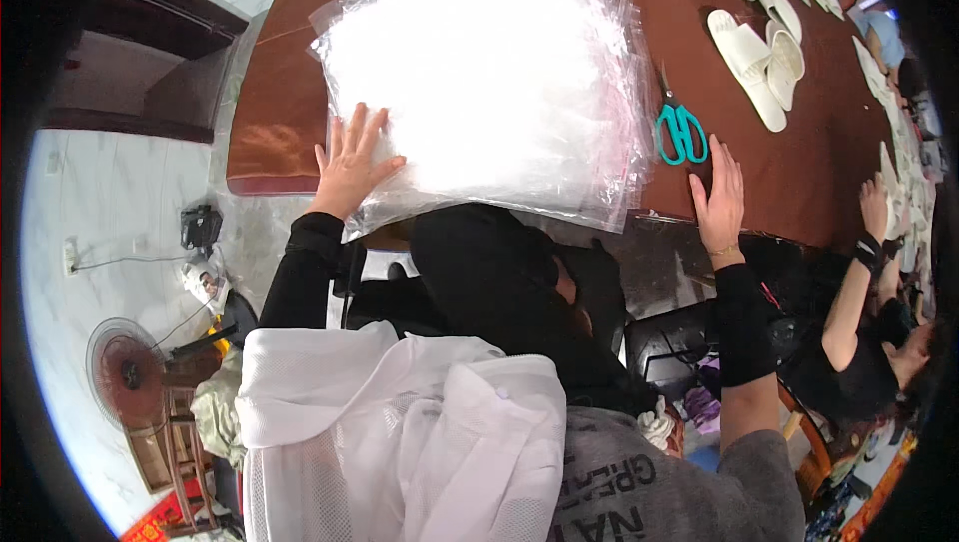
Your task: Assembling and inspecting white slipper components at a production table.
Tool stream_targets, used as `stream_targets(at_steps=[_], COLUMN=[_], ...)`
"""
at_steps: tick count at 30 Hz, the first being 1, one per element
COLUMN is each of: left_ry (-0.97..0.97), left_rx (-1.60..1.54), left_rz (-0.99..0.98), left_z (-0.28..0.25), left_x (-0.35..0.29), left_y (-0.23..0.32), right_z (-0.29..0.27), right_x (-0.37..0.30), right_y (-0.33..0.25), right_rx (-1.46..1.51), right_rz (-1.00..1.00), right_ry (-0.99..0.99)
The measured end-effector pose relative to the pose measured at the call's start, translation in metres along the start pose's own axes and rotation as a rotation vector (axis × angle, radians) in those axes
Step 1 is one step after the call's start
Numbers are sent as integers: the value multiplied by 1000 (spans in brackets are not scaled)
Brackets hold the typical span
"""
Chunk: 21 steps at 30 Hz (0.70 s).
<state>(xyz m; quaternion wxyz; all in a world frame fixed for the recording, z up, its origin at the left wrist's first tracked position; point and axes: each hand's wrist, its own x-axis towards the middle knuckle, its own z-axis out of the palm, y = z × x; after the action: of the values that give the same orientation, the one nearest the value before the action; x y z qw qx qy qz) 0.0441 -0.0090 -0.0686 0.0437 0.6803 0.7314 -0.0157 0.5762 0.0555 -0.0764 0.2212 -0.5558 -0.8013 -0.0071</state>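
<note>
Plastic, clear and shiny, lies under the left hand (pixel 350 164), which is open with its fingers spread over the lower left corner of a stack of bags (pixel 479 92). From that hand the stack reaches away and to the right, its middle whited out by glare and its right edges fanned in uneven layers. The right hand (pixel 720 197) is also open, holding nothing, its fingers straight and pointing up the table, to the right of the stack and apart from it; whether the palm touches the surface is hard to tell from above. Just beyond its fingertips, between it and the stack, lie scissors (pixel 681 124) with teal handles, blades pointing away. Beneath all this spreads a table covered in brown cloth (pixel 809 182). Farther right, pale slippers (pixel 747 67) lie loosely on it, and past them a co-worker's hand (pixel 873 206) reaches in at the table's edge. Well off to the left stands a round fan (pixel 125 374) near a white wall (pixel 130 182).
</note>
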Motion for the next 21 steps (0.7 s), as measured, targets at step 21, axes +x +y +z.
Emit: stream_targets(at_steps=[21], left_ry=[104], left_rx=[-93], left_rz=[195], left_z=[-1], left_x=[-14], left_y=[-12], right_z=[-188], right_x=[-259], right_y=[-147], right_rx=[-274], right_rz=[884], right_ry=[-719])
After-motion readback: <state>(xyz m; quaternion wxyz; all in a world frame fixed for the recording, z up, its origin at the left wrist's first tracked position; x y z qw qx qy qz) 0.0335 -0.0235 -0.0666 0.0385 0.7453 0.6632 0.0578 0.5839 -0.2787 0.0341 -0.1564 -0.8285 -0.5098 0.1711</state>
